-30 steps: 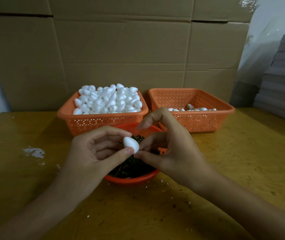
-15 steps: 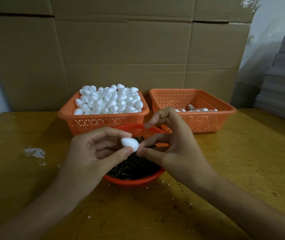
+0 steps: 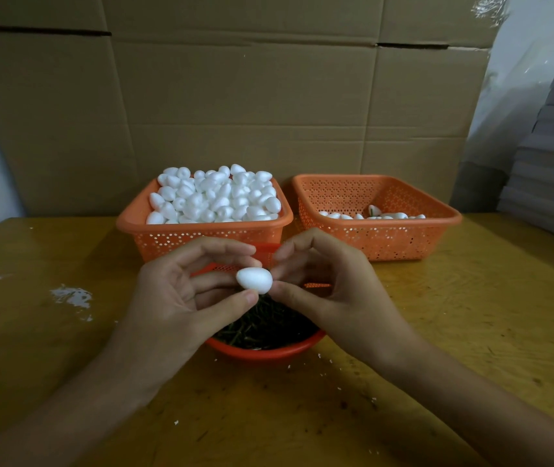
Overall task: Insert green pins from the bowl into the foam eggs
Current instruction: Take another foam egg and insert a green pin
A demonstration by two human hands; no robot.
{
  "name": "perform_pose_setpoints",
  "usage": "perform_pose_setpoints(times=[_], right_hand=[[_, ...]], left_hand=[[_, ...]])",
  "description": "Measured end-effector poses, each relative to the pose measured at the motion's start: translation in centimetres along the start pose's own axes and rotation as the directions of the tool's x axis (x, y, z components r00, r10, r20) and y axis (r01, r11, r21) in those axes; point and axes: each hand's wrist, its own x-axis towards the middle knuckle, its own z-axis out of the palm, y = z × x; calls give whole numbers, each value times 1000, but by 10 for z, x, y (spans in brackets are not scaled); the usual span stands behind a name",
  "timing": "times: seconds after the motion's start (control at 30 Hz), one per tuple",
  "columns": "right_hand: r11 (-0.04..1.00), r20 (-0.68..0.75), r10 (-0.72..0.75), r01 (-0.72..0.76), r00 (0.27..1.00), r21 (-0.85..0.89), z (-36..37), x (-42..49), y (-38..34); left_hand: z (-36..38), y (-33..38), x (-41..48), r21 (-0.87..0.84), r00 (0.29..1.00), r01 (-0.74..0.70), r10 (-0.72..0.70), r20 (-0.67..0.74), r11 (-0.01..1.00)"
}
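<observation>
Yellow wooden table (image 3: 471,332); cardboard wall (image 3: 268,112) behind.

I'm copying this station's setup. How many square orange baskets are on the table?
2. The left basket stands behind the left hand, heaped with foam eggs; the right basket sits beside it, holding just a few. None seems hidden.

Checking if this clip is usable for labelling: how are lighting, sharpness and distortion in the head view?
Head view: dim, warm light; the foam egg reads crisp between left hand and right hand; the green pins in the bowl merge into a dark mass; wide-angle lens bows the table edge.
</observation>
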Motion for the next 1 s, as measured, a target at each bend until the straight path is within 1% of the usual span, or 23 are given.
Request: perform_pose_setpoints(times=[0.07,0.23,0.4,0.57,0.77,0.87,1.0], right_hand=[[999,20,-5,6,1000,-36,1,-1,2],[1000,13,5,-5,1000,-21,3,-2,6],[998,30,10,-12,999,68,2,-1,7],[988,52,-4,-4,999,157,-2,1,6],[981,68,-18,4,997,194,-3,1,7],[981,78,-25,9,997,194,-3,1,7],[981,90,-21,3,996,194,-3,1,6]], left_hand=[[-1,0,0,-4,1000,-6,6,6,1000],[0,0,-1,6,998,-50,50,26,999],[0,1,-1,5,996,-83,83,27,997],[1,1,-1,-29,998,-57,57,-7,998],[2,1,-1,-38,999,-38,37,-23,999],[1,1,-2,-27,999,-44,43,-15,999],[0,3,-2,-16,997,-70,70,30,997]])
